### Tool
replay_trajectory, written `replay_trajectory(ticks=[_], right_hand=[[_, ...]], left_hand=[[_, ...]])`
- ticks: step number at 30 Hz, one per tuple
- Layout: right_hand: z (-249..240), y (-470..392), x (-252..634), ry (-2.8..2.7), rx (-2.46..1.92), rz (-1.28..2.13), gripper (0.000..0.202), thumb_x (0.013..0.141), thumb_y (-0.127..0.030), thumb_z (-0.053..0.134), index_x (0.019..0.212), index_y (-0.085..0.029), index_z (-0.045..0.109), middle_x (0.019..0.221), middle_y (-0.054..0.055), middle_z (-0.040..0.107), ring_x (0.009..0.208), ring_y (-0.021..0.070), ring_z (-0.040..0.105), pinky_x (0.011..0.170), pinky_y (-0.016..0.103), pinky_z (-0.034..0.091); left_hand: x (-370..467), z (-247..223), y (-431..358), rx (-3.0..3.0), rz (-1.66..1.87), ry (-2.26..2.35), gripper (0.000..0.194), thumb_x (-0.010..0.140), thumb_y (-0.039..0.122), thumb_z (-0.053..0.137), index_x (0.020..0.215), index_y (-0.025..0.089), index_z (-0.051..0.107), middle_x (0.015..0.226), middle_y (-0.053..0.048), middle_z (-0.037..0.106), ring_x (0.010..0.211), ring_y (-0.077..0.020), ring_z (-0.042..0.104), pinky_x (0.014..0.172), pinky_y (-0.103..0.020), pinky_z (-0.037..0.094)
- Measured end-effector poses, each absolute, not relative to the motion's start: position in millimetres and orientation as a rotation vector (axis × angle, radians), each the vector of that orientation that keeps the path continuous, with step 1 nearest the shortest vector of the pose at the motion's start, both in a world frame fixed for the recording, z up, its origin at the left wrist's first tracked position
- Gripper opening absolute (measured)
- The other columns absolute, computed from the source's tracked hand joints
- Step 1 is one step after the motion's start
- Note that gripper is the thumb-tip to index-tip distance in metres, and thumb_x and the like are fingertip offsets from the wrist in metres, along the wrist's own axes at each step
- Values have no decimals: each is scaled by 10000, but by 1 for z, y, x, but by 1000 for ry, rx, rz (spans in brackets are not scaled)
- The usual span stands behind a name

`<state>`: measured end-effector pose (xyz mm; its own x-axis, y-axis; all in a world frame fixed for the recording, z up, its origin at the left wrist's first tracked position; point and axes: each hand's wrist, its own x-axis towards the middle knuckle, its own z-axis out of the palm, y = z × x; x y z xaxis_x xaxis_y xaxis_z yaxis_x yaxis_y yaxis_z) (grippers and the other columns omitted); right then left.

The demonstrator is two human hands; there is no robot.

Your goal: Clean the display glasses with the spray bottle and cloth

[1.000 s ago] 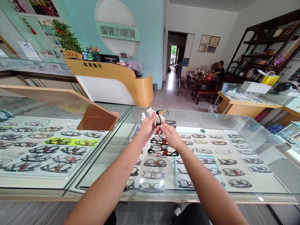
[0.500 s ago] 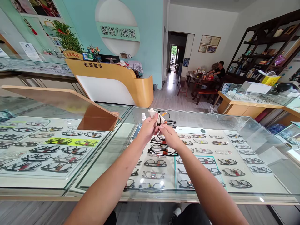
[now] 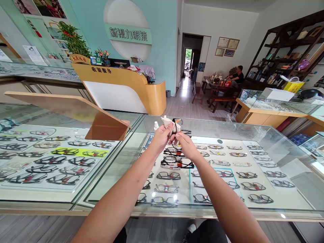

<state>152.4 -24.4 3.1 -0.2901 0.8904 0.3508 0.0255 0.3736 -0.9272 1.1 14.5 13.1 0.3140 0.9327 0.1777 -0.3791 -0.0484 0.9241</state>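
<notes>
Over the glass display case my left hand (image 3: 163, 134) is closed on a whitish cloth (image 3: 167, 122), which is folded against a pair of dark-framed eyeglasses (image 3: 175, 125). My right hand (image 3: 184, 142) pinches the same eyeglasses from the other side; fingers hide much of the frame. An orange mark shows near the far end of the glasses. Just beyond my left hand stands a small white bottle (image 3: 156, 126). Below my hands, black eyeglasses (image 3: 178, 162) with orange tags lie on the case top.
Rows of eyeglasses fill the glass display case (image 3: 253, 135). A wooden board (image 3: 63, 104) slants over the left case. Behind are a yellow counter (image 3: 155, 98), a dark wooden table with benches, and a seated person (image 3: 237, 76). A white box (image 3: 277, 94) rests on the right counter.
The eyeglasses have turned slightly in my hands, and both hands have shifted a little to the right. The camera view has moved slightly too.
</notes>
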Motion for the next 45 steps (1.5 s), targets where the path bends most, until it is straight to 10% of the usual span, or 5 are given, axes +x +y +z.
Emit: replay_trajectory(ticks=[15,31,45], right_hand=[[12,-19,171,-1451,-850,1022,394,1041,-536,521,873,-245,726,896,48,755,844,224,586,865,373,469],[7,-7,184,-1266,-874,922,446,985,-648,642,983,-244,828,1356,92,672,1364,302,578,1156,398,472],[4,-12,174,-1154,-813,1123,475,974,-681,660,1095,-238,783,961,40,756,820,216,640,763,329,509]], left_hand=[[-3,5,25,901,1226,679,459,918,556,903,1012,136,743,902,-87,805,758,-168,734,729,-293,626],[1,5,13,1147,898,597,592,807,643,965,1029,126,783,972,-108,806,868,-203,764,871,-349,610],[15,-2,8,1022,899,648,660,693,638,1035,1041,138,783,959,-80,788,838,-166,710,834,-301,534]])
